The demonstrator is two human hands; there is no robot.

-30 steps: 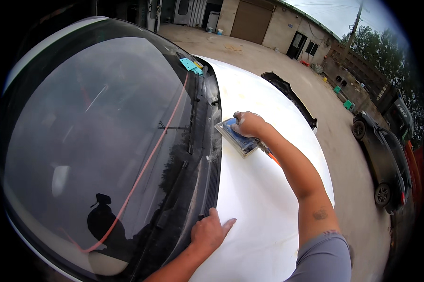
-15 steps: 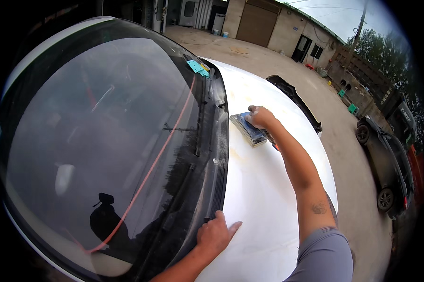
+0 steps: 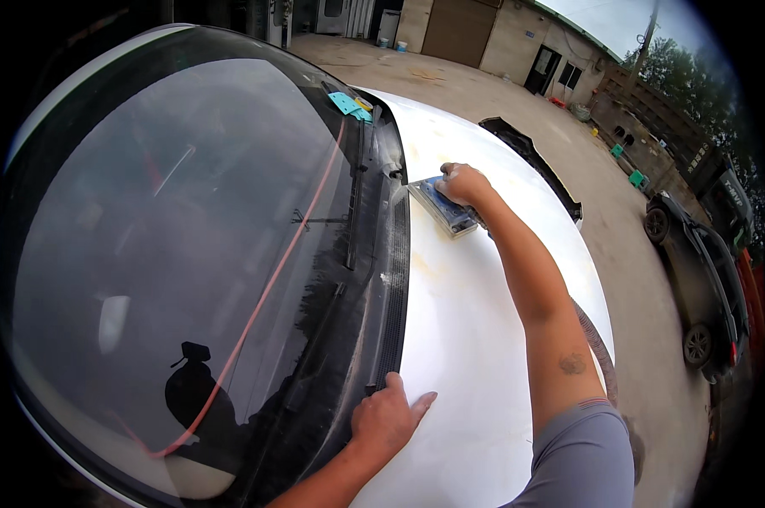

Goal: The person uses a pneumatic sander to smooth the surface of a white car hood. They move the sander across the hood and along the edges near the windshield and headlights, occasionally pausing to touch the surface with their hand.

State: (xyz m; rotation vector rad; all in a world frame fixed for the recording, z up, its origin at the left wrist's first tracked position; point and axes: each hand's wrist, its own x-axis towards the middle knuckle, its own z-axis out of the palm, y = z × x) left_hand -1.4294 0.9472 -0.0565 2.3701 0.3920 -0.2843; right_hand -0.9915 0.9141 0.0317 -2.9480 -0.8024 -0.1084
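Right hand [image 3: 467,184] grips the blue sander [image 3: 444,209], upper centre, its long axis slanting down rightward; left hand [image 3: 389,413], loosely open, lies lower centre.

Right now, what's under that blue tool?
The white hood lies under the blue tool in the right hand; yellowish marks show nearby. The spot directly beneath is covered, so I can't see it.

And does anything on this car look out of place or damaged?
Yes, mildly: the white hood has yellowish patches near the blue tool, so its finish looks uneven. A pale smudge marks the black cowl. Teal sheets lie at the windshield's base, an odd resting place.
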